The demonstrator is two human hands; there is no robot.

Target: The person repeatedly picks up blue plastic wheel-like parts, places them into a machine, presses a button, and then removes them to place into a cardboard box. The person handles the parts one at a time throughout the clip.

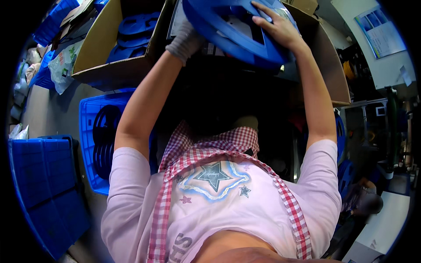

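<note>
The right hand [280, 29], fingers apart, holds a blue wheel [239, 51] up front. I can't tell how the left hand [188, 39] grips. More wheels [138, 24] lie in a box [103, 66], maybe done, maybe waiting.

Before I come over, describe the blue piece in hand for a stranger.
From the checked apron, follow both forearms up. The large blue piece is under the right hand, partly hiding the gloved left hand. Unlike the stacked pieces in the left cardboard box, it's held.
</note>
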